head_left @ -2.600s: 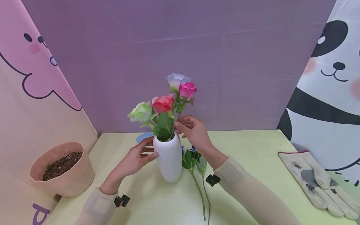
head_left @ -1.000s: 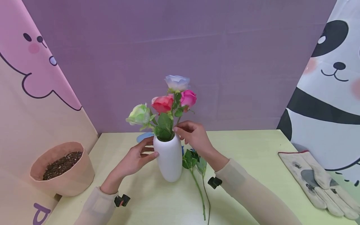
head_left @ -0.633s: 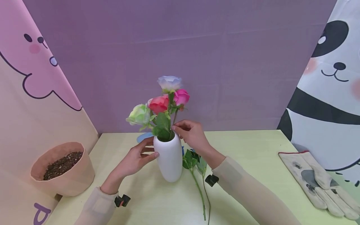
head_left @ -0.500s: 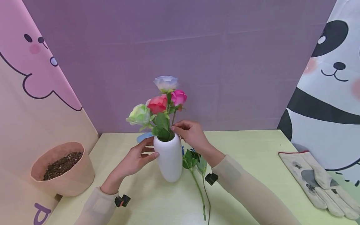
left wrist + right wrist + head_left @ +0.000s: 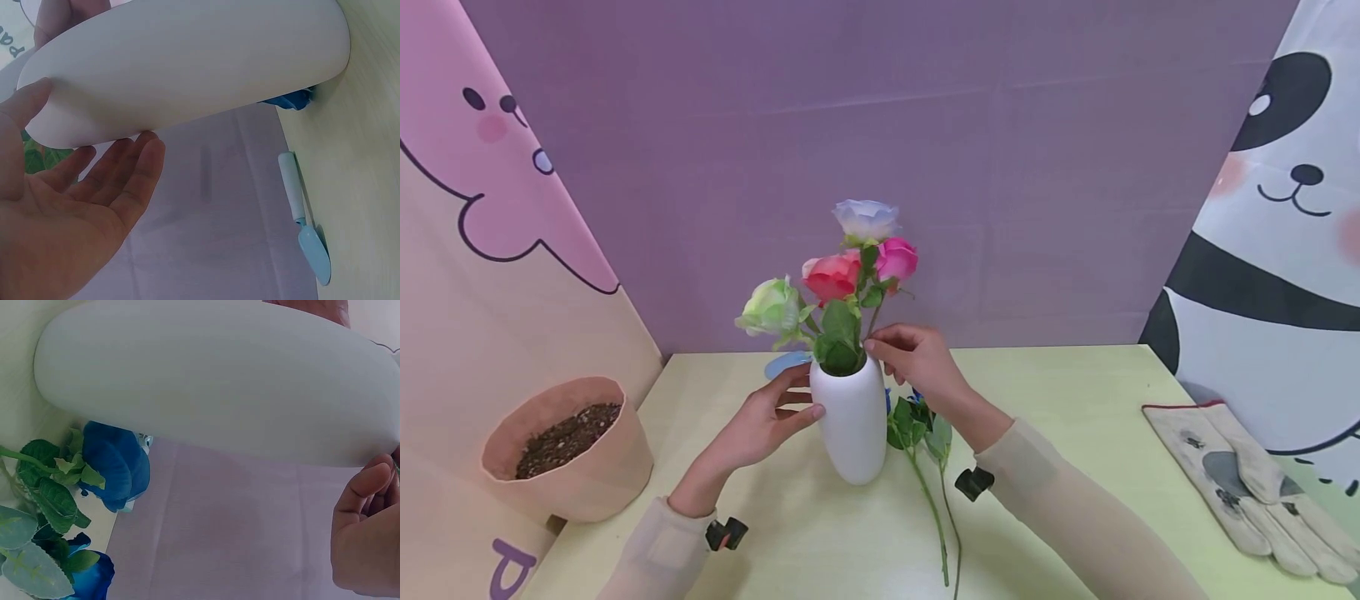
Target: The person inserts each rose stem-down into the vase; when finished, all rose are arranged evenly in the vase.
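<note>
A white vase stands upright on the table, holding a green rose, a red rose, a pale blue rose and a pink rose. My left hand steadies the vase near its top, thumb on the near side and fingertips against the far side. At the right of the vase mouth, my right hand pinches the pink rose's stem between thumb and fingers. In the right wrist view that hand is right at the rim; the stem's lower end is hidden inside the vase.
Two blue roses lie on the table just right of the vase, stems toward the front. Behind the vase lies a light blue hand trowel. A soil-filled planter sits at the left edge, fabric gloves at the right.
The pink and pale blue roses tilted left around half a second ago and have since swung back right. My right hand shifted slightly right with them; my left hand stays put.
</note>
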Demonstrator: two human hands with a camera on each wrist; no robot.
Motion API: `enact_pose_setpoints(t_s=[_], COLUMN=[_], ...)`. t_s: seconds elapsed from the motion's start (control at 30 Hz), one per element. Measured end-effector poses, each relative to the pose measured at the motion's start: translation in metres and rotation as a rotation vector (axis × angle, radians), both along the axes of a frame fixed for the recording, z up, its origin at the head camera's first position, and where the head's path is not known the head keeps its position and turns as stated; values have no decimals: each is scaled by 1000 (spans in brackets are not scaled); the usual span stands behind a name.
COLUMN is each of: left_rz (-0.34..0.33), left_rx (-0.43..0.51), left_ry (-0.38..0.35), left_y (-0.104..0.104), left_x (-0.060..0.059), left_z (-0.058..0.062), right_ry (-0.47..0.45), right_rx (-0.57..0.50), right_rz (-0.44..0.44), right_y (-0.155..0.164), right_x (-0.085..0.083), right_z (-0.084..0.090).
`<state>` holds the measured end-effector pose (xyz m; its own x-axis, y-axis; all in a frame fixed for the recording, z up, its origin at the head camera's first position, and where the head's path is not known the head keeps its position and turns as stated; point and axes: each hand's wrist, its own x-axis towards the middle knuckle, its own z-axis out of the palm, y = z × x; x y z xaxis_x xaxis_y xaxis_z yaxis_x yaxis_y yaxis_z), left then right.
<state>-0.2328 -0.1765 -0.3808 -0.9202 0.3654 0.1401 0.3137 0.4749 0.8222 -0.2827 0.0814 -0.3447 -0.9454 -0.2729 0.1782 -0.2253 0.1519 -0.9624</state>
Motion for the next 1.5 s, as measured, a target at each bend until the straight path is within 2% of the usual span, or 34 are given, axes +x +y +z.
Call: enact_pose_setpoints(t_s=[0.33,0.53,0.8,1.03,1.2,1.5], left_rz=[3,1,-10,-7,-6,-1], left_rx=[1,4,10,1,-2,-6], left_ry=[7,13,21,20,24,11], left_y=[-1,-2,-2,-1,-1,-1], left_x=[-1,-1,-2,-2,-2,0], left_z=[0,-1,-2,-1,-1,0], right_ry=[4,-34,-99,-192,-238,-318], right_rx=[0,23,169,234,266,230], right_rz=[43,53,71,69,68,78], right_y=[11,25,49,68,80,96], right_x=[4,3,2,8,11,13], right_z=[0,-5,-24,-44,-62,-89])
